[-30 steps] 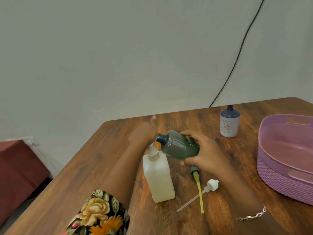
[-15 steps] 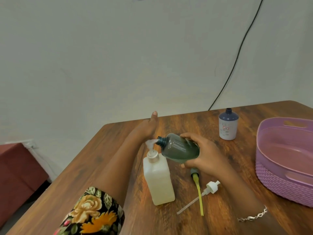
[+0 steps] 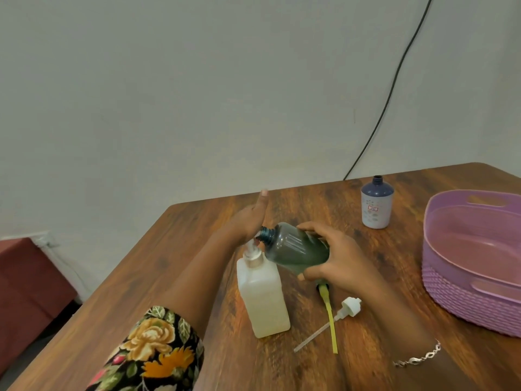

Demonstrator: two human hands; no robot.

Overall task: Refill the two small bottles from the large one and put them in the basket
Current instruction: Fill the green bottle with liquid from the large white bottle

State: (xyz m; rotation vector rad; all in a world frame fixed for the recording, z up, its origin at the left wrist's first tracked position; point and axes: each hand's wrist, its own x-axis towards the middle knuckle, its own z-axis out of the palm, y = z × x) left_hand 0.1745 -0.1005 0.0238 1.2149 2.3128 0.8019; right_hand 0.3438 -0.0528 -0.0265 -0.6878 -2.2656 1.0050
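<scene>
The large white bottle [image 3: 262, 300] stands on the wooden table [image 3: 197, 277] with its pump head [image 3: 252, 251] on. My left hand [image 3: 249, 218] rests on the pump head with straight fingers. My right hand [image 3: 344, 261] grips a small dark green bottle [image 3: 293, 246], uncapped and tilted on its side, its mouth right beside the pump nozzle. A second small bottle [image 3: 376, 204], blue on top and white below, stands uncapped at the back. The purple basket [image 3: 479, 289] sits at the right with nothing inside.
Two loose pump tops lie in front of my right hand: a yellow-tubed one [image 3: 329, 314] and a white one [image 3: 349, 306]. A black cable [image 3: 394, 77] runs down the wall behind the table. A dark red seat [image 3: 25, 280] stands left of the table.
My left hand stays over the pump head and my right hand keeps the green bottle's mouth at the nozzle. The camera view shifted slightly; nothing else moved.
</scene>
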